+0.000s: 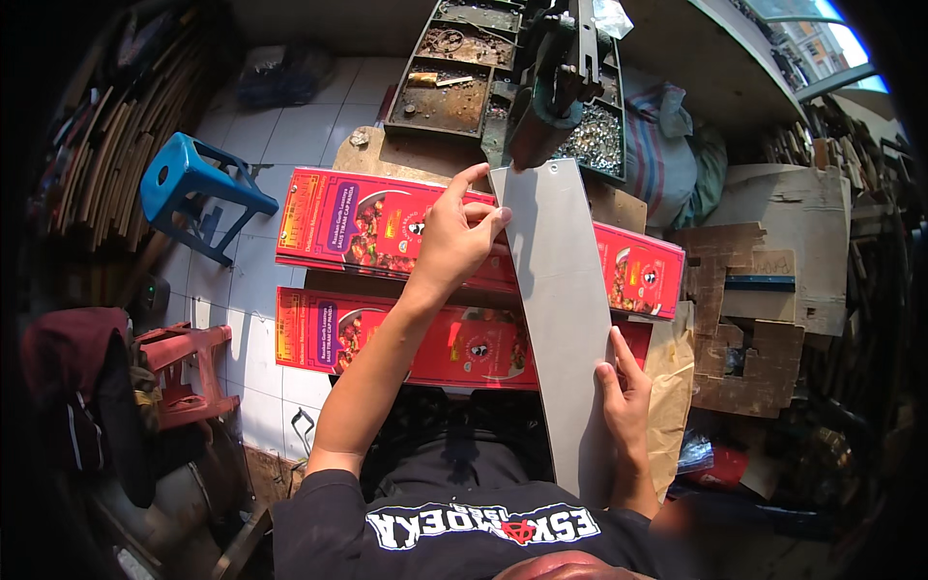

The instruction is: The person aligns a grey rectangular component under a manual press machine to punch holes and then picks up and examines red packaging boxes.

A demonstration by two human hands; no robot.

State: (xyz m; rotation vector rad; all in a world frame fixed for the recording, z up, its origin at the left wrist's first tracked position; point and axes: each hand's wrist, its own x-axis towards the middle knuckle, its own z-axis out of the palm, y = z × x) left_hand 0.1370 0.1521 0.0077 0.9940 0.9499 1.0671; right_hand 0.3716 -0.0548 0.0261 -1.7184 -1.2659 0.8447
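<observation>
A long, flat grey board strip (561, 290) slants from my lap up to a dark metal press (549, 121). Its far end lies at the foot of the press, and a small round eyelet shows in the far right corner. With thumb and fingers, my left hand (459, 237) grips the strip's left edge close to that end. My right hand (626, 391) holds the right edge nearer my body, its thumb on the grey face. Under the strip lie a far stack of red printed board strips (377, 227) and a nearer red stack (425, 343).
Trays of small metal parts (449, 97) flank the press, with shiny pieces (594, 140) on the right. A blue stool (193, 184) stands left on the tiles, a red stool (188, 372) nearer. Brown paper (670, 406) and cardboard pieces (739, 358) lie right.
</observation>
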